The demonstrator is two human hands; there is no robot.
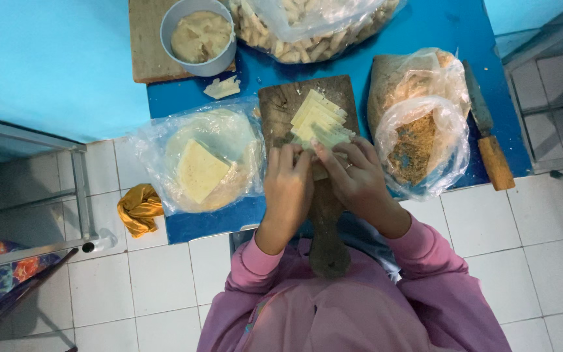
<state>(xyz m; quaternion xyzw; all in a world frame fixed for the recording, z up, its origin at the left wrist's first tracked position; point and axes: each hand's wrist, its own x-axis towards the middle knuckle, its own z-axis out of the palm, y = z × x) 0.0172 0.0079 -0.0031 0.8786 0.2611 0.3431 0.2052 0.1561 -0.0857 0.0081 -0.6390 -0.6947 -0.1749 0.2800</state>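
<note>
You're leaning over the blue table [425, 26] and working on the wooden board [281, 104], both hands meeting at its near edge. Your left hand [288, 182] is curling its fingers over a pale folded piece [320, 171], pinching it from the left, and your right hand [356, 176], ring showing, is closing on the same piece from the other side, fingertips touching the left ones. Just beyond your fingers, pale yellow strips [319, 120] are lying fanned across the board, overlapping one another and touching your fingertips at the near end. The board's handle [327, 248] is pointing back at you, hanging over the table edge above your pink sleeves. To the left of the board, a clear bag [158, 150] is holding a round stack of wrappers with a yellow square [200, 171] lying on top. To the right, another bag [418, 146] is sitting open with brown crumbs inside, and a knife [487, 130] with a wooden handle is lying beside it near the table's right edge. At the far side, a grey bowl [200, 36] of pale paste is standing on a second board [144, 39], next to a large bag of finished rolls [314, 26]. A yellow cloth [139, 208] is lying on the tiled floor, against the table's left side.
</note>
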